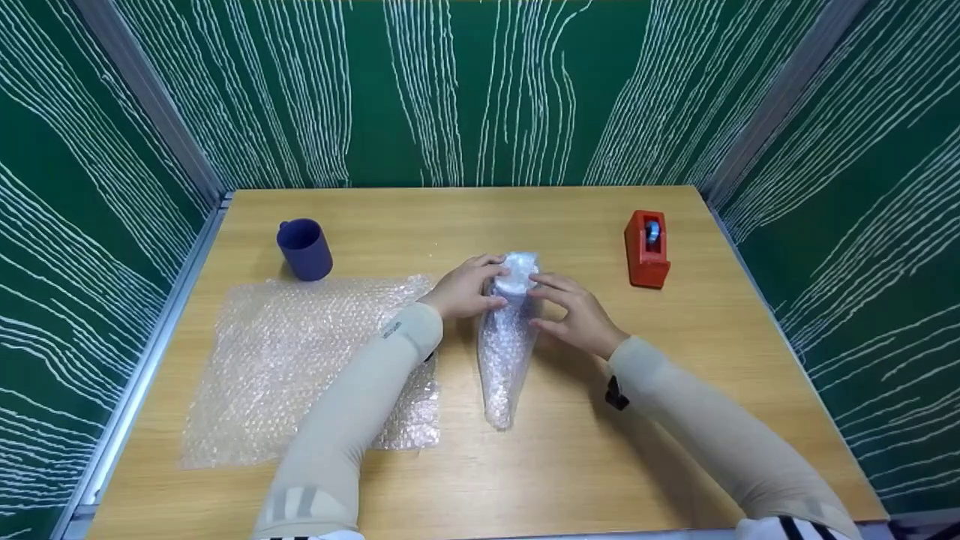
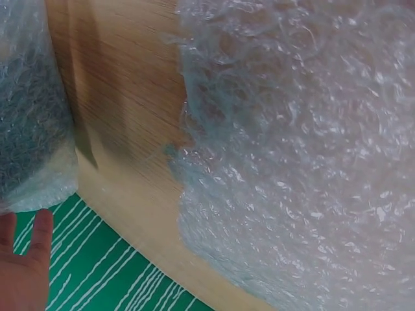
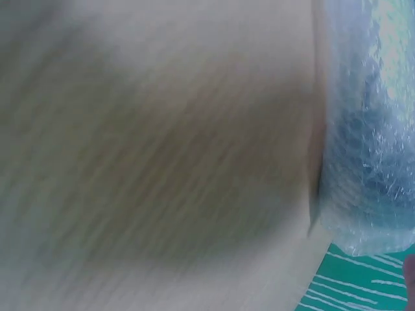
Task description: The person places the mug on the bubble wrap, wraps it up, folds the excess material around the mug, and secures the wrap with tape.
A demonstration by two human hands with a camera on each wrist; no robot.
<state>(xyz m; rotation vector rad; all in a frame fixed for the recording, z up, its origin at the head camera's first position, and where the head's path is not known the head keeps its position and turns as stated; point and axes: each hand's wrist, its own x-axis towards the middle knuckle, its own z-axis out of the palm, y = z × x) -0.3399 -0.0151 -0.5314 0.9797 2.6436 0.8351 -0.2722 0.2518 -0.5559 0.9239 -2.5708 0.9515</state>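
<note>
A long bubble-wrapped bundle (image 1: pixel 506 356) is in the middle of the table, wide at the hands and tapering toward the near side. Something dark shows through its wrap in the left wrist view, but I cannot tell what it is. My left hand (image 1: pixel 469 289) touches the left side of the wide end, thumb and fingers spread along it. Opposite, the fingertips of my right hand (image 1: pixel 577 311) rest against the right side, the fingers extended. Shiny folded plastic (image 1: pixel 519 271) covers the wide end between both hands.
A flat sheet of bubble wrap (image 1: pixel 300 367) lies on the left of the wooden table (image 1: pixel 465 217), partly under my left forearm. Behind it stands a dark blue mug (image 1: pixel 305 251). A red tape dispenser (image 1: pixel 646 251) is at the back right. Green walls with white lines (image 1: pixel 480 90) enclose the table.
</note>
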